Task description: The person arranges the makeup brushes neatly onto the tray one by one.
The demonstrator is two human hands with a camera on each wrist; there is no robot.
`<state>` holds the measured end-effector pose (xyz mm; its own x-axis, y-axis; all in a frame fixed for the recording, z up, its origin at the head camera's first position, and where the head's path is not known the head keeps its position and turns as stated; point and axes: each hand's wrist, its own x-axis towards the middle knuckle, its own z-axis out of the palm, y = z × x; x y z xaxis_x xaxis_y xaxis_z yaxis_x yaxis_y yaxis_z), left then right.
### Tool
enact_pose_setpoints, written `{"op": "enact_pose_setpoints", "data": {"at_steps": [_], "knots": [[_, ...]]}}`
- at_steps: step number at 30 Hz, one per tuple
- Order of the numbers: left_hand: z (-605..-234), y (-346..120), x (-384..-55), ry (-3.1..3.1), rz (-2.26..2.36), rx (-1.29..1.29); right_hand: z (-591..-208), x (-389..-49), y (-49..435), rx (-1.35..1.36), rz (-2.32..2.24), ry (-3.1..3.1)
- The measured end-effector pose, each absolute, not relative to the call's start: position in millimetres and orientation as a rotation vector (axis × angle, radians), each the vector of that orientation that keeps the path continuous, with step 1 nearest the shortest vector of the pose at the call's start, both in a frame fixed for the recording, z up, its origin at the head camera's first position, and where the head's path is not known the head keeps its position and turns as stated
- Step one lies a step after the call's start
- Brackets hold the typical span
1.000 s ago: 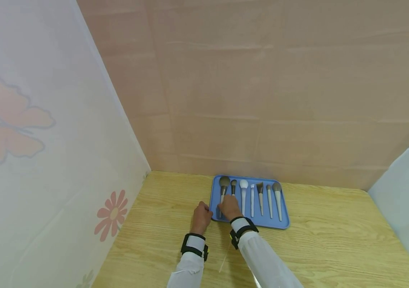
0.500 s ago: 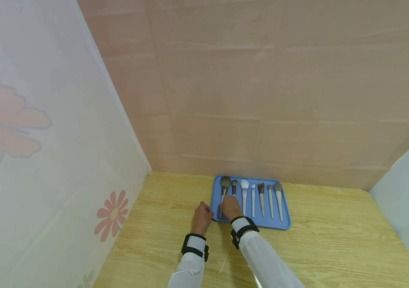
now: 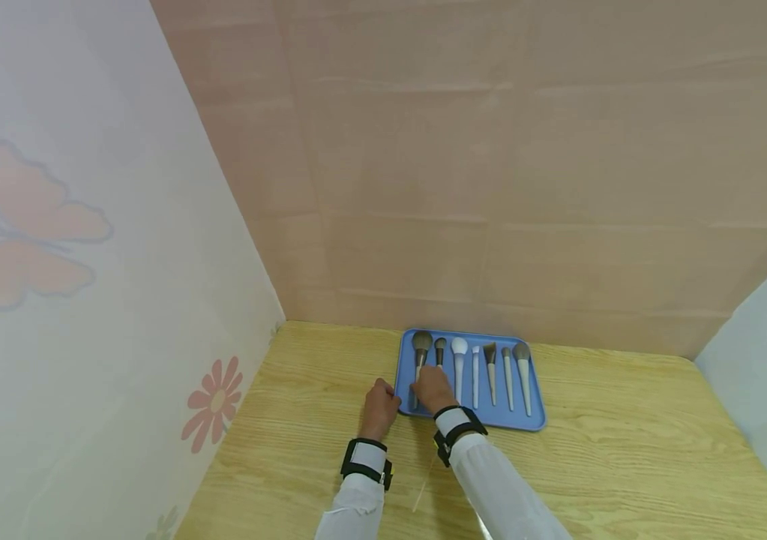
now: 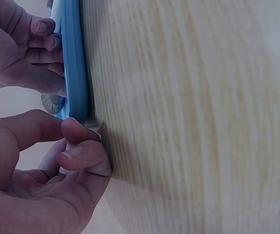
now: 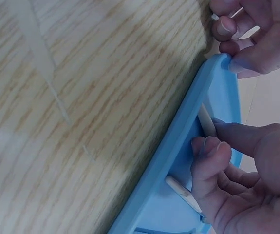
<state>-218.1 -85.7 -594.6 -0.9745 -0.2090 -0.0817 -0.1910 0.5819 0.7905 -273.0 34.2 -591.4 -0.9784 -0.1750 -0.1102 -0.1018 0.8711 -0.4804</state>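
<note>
On a blue tray (image 3: 404, 369) several makeup brushes lie side by side, heads pointing away from me. My right hand (image 3: 433, 389) is over the tray's left part. Its thumb and fingers pinch the handle of the leftmost large dark-headed brush (image 3: 422, 341); that pale handle (image 5: 207, 122) lies between them in the right wrist view. The second brush (image 3: 440, 344) has its lower part hidden under this hand. At the tray's near left corner my left hand (image 3: 379, 409) grips the rim (image 4: 78, 63), fingers curled and thumb touching the edge.
Right of the hand lie a white-headed brush (image 3: 459, 346), a slim white brush (image 3: 475, 379), an angled brush (image 3: 490, 367) and others. The wood-grain table (image 3: 626, 435) meets a pinkish-brown backdrop (image 3: 410, 187). A patterned panel (image 3: 120, 262) stands on the left.
</note>
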Motion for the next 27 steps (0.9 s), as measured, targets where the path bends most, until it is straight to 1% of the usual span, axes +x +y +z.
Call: {"op": "enact_pose_setpoints", "data": {"at_steps": [7, 27], "knots": [[-594.6, -86.1, -218.0, -2.769, -1.367, 0.319, -590.5, -273.2, 35.1, -0.238, -0.726, 2.912], [-597.6, -85.2, -218.9, -2.792, -1.38, 0.354, -593.5, -276.0, 38.5, -0.199, -0.736, 2.903]]}}
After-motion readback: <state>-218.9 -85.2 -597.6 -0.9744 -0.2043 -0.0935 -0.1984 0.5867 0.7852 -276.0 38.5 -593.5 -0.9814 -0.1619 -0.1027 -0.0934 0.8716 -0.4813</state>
